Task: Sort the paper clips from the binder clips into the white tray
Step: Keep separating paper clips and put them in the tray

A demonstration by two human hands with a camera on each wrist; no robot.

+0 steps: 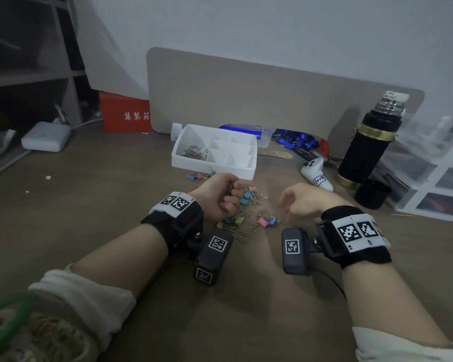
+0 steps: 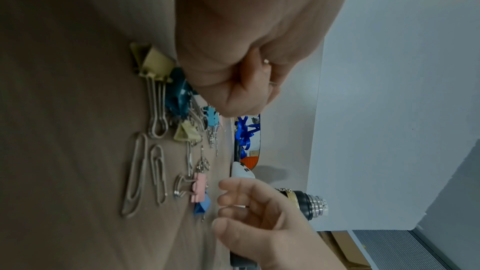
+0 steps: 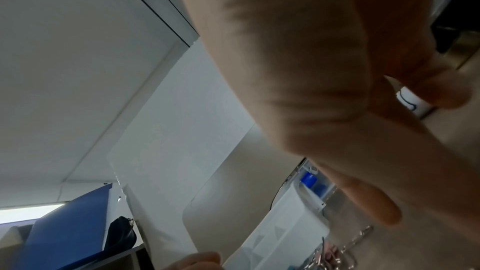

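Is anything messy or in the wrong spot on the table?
Yes. A few binder clips lie apart from the mixed pile, right against the front wall of the white tray. Only one tray compartment holds paper clips; the rest look bare. Nothing looks broken.

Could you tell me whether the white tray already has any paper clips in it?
Partly filled. The white tray holds a heap of paper clips in its large left compartment; the smaller compartments on its right look empty.
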